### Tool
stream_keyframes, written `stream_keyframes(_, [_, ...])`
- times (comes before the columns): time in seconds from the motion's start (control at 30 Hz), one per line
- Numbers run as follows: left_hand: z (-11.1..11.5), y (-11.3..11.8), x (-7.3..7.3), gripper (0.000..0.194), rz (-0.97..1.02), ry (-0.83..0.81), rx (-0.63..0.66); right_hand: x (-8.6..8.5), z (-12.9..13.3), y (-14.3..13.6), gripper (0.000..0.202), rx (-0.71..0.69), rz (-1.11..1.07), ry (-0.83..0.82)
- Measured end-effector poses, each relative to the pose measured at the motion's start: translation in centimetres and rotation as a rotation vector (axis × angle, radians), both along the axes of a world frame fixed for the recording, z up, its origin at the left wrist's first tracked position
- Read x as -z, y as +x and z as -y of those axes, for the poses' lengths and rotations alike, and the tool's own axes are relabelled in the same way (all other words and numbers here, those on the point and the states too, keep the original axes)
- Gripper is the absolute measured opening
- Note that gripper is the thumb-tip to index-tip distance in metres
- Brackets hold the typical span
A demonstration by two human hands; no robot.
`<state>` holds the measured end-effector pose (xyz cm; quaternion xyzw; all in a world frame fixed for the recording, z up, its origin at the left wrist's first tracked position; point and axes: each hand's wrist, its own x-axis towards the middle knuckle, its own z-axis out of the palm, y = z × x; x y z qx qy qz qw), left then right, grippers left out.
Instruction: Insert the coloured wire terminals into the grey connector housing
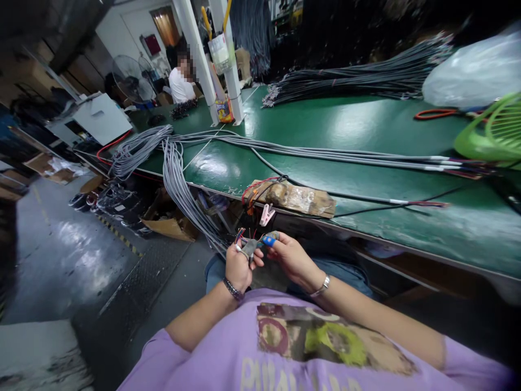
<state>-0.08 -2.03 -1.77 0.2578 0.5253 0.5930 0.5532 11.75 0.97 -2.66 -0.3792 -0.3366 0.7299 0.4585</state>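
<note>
My left hand (239, 269) is closed around the end of a grey cable just in front of my lap. Coloured wires (240, 234) fan out above its fingers, some with copper-coloured tips. A grey wrap or piece (251, 248) shows at the thumb. Close beside it, my right hand (291, 260) pinches at the thin wires; blue tape (268, 240) covers one fingertip and a grey wrap another. Exactly which wire is between those fingers is too small to tell. A bundle of grey cables (179, 174) runs from the bench down toward my left hand.
The green bench (350, 125) carries several grey cables (325, 153), a taped cardboard-like block (299, 198), black cables (350, 81) and a green fan (492, 130). A pink clip (267, 215) hangs at the edge. Behind the bench sits another person (181, 84). An open carton (173, 222) lies below.
</note>
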Motion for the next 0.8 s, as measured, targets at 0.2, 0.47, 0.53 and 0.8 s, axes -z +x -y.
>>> stream_keyframes(0.2, [0.1,-0.11,0.1,0.032,-0.031,-0.02,0.134,0.01,-0.57,0.16,0.034,-0.074,-0.1,-0.13])
stream_keyframes(0.47, [-0.02,-0.1,0.2,0.032,-0.045,0.003,0.097,0.21,-0.4,0.16,0.036,-0.046,-0.042,-0.018])
stream_keyframes(0.53, [-0.04,-0.13,0.14,0.032,-0.035,0.009,0.049,0.15,-0.21,0.36,0.034,-0.071,-0.013,0.027])
stream_keyframes(0.8, [0.13,-0.36,0.6,0.03,-0.032,0.039,0.0,-0.54,-0.07,0.67,0.028,-0.085,0.179,0.185])
